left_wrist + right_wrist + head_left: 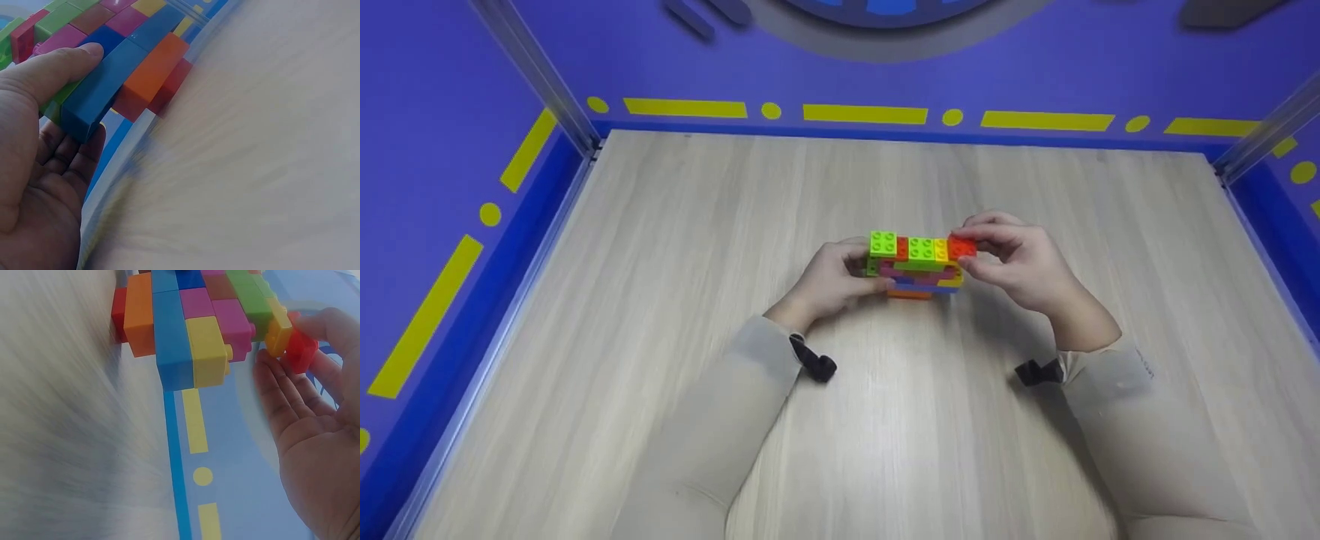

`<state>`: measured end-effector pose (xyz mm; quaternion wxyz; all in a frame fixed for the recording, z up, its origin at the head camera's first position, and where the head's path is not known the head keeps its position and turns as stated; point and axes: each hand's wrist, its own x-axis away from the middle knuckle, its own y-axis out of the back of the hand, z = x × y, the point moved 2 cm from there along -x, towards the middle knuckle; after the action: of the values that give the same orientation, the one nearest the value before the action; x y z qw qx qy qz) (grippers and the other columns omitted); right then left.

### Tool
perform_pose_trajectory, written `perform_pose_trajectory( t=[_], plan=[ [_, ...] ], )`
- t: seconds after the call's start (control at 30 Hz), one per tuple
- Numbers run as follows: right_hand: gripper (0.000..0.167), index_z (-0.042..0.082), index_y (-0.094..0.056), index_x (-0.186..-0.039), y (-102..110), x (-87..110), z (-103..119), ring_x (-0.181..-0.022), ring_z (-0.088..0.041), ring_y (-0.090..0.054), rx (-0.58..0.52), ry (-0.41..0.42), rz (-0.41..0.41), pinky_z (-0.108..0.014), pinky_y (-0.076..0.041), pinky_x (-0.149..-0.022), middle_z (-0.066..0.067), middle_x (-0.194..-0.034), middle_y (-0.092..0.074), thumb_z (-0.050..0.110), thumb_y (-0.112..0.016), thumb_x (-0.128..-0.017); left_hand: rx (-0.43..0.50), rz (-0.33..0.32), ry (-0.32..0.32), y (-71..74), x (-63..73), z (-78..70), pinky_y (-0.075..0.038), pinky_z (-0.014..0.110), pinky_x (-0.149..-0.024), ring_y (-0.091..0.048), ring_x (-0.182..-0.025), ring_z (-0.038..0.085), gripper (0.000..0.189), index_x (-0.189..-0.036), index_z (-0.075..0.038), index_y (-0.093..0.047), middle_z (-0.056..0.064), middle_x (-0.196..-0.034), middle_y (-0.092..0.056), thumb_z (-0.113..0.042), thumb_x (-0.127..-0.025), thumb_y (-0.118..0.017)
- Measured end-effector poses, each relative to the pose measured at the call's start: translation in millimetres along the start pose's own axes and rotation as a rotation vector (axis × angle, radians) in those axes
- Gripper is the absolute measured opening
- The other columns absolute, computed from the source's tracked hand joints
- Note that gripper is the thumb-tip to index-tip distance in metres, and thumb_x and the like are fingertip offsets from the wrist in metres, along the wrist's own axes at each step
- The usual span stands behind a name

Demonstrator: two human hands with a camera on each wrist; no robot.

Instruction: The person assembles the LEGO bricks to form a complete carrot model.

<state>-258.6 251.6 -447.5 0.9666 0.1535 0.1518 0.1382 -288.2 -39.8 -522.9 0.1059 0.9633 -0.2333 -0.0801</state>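
A wall of toy building bricks (922,265) in many colours stands on the table, its studded top row green, red and yellow. My left hand (834,282) grips its left end; in the left wrist view the thumb (70,63) lies across the near face, by the long blue brick (107,84). At the top right corner my right hand (1030,262) pinches a red brick (302,350) between thumb and fingers. That red brick sits beside a yellow brick (279,328); whether it is pressed fully on, I cannot tell. Orange brick (154,76) shows low in the wall.
The wood-grain table (660,247) is bounded at the back by a blue panel (870,82) with yellow markings. Metal posts (540,75) rise at the back corners. Black wrist mounts (816,363) stick out from both sleeves, close above the table.
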Motion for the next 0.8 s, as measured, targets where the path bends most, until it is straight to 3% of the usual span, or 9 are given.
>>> perform_pose_trajectory(
  t=[0.33, 0.63, 0.7, 0.8],
  plan=[
    [0.028, -0.008, -0.081, -0.125, -3.3, 1.0, -1.5, -0.117, -0.014, -0.07, 0.034, 0.016, 0.005, -0.015, -0.058, -0.108, -0.004, -0.125, -0.068, -0.009, -0.081, -0.097, -0.005, -0.006, 0.018, -0.6, 0.1, -0.8, -0.056, 0.037, -0.119, -0.072, -0.132, 0.02, 0.045, -0.138, -0.013, -0.082, 0.003, -0.143, -0.078, -0.017, -0.095, -0.094],
    [0.03, -0.008, -0.079, -0.127, -2.0, -0.1, -10.1, -0.116, -0.016, -0.069, -0.031, -0.035, -0.006, -0.017, -0.06, -0.104, -0.003, -0.126, -0.069, -0.011, -0.079, -0.097, -0.033, -0.002, 0.013, -0.6, 0.6, -2.7, -0.056, 0.037, -0.12, -0.072, -0.133, 0.021, 0.047, -0.141, -0.012, -0.08, 0.004, -0.145, -0.077, -0.018, -0.096, -0.093],
    [0.031, -0.008, -0.078, -0.128, -1.7, -0.7, -12.7, -0.115, -0.017, -0.07, -0.049, -0.05, 0.005, -0.018, -0.061, -0.102, -0.004, -0.127, -0.07, -0.011, -0.078, -0.098, -0.038, -0.003, 0.009, -0.7, 0.9, -2.7, -0.057, 0.036, -0.118, -0.072, -0.131, 0.02, 0.049, -0.142, -0.011, -0.078, 0.004, -0.144, -0.077, -0.017, -0.096, -0.093],
    [0.045, -0.004, -0.07, -0.142, -1.5, -1.1, -18.2, -0.123, -0.019, -0.067, -0.051, -0.097, 0.057, -0.018, -0.057, -0.107, -0.004, -0.135, -0.069, -0.006, -0.079, -0.098, -0.032, -0.002, 0.004, -0.9, 1.5, -2.7, -0.059, 0.035, -0.115, -0.074, -0.128, 0.02, 0.05, -0.144, -0.011, -0.077, 0.005, -0.142, -0.077, -0.015, -0.096, -0.092]
  ],
)
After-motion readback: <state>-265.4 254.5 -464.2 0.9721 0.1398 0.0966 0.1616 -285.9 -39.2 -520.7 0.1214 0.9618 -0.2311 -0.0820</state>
